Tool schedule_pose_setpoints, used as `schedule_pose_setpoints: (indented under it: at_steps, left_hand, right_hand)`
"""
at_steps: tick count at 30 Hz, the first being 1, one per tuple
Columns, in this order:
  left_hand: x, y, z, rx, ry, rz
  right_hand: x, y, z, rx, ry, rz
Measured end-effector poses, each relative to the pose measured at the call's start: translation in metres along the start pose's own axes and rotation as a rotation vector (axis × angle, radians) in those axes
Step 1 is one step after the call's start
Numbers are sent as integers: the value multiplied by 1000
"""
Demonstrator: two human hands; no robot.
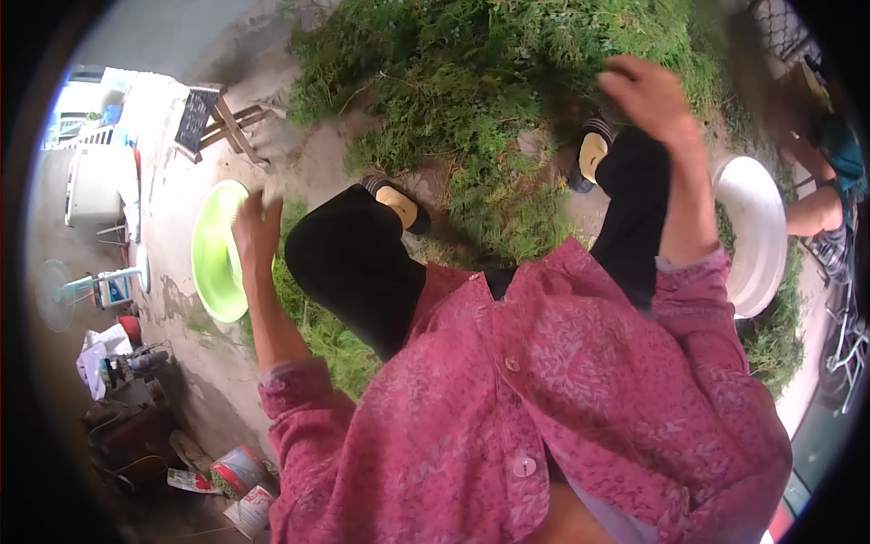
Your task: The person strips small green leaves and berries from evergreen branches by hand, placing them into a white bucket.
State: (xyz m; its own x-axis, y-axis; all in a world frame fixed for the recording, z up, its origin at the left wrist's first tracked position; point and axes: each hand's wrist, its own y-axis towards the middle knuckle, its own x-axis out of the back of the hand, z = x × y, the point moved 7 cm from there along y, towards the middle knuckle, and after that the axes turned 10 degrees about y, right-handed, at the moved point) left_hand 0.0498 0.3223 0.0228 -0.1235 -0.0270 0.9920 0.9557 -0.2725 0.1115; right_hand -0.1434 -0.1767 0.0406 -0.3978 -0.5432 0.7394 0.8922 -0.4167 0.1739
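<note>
My left hand (pixel 258 225) is at the near side of a light green basin (pixel 210 272) on the left, overlapping its rim. Its fingers are apart, with nothing seen between them. My right hand (pixel 651 98) is raised over the right part of a large heap of green leafy branches (pixel 453 82). The fingers of that hand curl inward and are a little blurred; I cannot tell what is in them. Between my feet, the cut greenery (pixel 507 204) spreads toward me. A white basin (pixel 759 236) stands beside my right forearm.
At the upper left is a small wooden stool (pixel 227 127). A pale blue fan (pixel 68 292) stands on the left, with tins (pixel 240 471) and clutter below it. Another person's bare limb (pixel 814 213) shows at the right edge. More greenery lies beneath both basins.
</note>
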Motion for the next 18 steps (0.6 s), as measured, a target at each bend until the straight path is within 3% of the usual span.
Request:
schedule_pose_setpoints:
  at_steps: [2,3,5,7,12,14,15,17,18]
  left_hand:
    - [49,28,-74,-87,-203,-123]
    - [62,40,-103,-154,-267,-154]
    - [74,56,-152,-293,-243,-236]
    - [63,67,-179,-312,-318,-135]
    - [-18,80,-166,-395,-400,95]
    - [-44,63,-155,-415,65,376]
    - [-42,62,-155,-410,63,385]
    - [-23,63,-169,-457,-351,326]
    - [-23,64,-170,-454,-352,339]
  right_hand:
    - [-69,23,23,-16,-79,208]
    - [-111,34,21,109,-61,294]
    - [-186,40,15,57,14,546]
    - [-264,31,-23,-36,13,712]
    - [-371,-32,-96,-263,-62,927]
    - [-377,-48,-96,-351,-85,947]
    - [-381,-45,-100,-423,-101,931]
    - [-421,-56,-139,-479,-87,1016]
    - [-426,-55,-140,-489,-97,974]
